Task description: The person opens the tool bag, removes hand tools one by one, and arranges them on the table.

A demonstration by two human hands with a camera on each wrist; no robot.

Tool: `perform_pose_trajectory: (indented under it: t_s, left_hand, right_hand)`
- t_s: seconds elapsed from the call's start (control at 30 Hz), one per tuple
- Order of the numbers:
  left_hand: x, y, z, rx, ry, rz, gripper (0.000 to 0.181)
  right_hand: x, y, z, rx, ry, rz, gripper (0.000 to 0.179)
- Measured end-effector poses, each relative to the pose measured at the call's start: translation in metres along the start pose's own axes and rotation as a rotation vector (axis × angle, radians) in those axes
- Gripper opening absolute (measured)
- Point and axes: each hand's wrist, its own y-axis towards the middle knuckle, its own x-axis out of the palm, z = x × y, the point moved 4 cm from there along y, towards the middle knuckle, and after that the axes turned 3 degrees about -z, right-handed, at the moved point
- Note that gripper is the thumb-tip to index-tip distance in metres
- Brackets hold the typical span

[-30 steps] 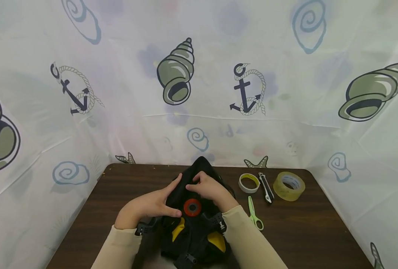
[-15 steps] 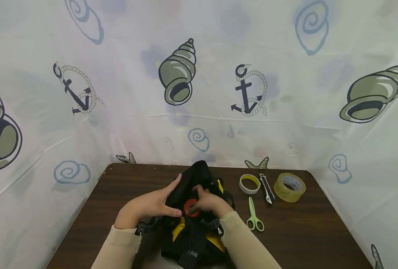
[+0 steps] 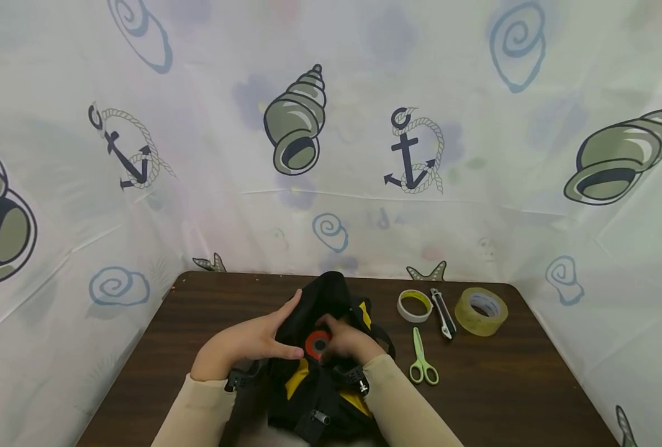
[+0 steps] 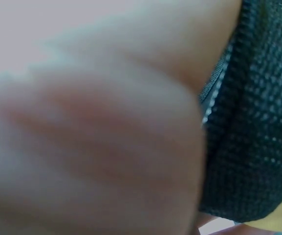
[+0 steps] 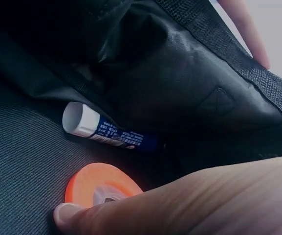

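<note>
A black fabric bag with yellow patches lies on the table with its mouth open. My left hand grips the bag's left rim, thumb near the opening and index finger stretched along the side. My right hand reaches into the bag and grips an orange-red tape roll, its thumb at the roll's edge in the right wrist view; the other fingers are largely hidden there. Beside the roll inside the bag lies a glue stick with a white cap and blue label. The left wrist view shows mostly blurred skin and black weave.
On the brown table, right of the bag, are a white-and-yellow tape roll, a utility knife, a wide clear tape roll and green scissors. A patterned white cloth hangs behind and at both sides.
My right hand has moved from the bag's upper rim down into the opening, to the orange-red tape roll. The bag's top has sunk slightly; my left hand has stayed in place.
</note>
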Motion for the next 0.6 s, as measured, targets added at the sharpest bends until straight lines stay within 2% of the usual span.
perform_pose_trajectory:
  t_s: [0.2,0.43,0.6]
  left_hand:
    - [-0.0005,-0.0011,-0.0001,-0.007,0.0,0.007,0.12]
    - [-0.0006,-0.0019,-0.0001,0.0,-0.015,0.007,0.122]
    - [0.0001,-0.0014,-0.0011,-0.002,-0.031,0.009,0.123]
  right_hand:
    - [0.0028,0.0011,-0.0007,0.014,0.001,0.023,0.061]
    - [0.0007,0.0025,-0.002,-0.03,0.01,0.061,0.062]
    - [-0.004,-0.0017,-0.004,-0.036,0.018,0.095,0.051]
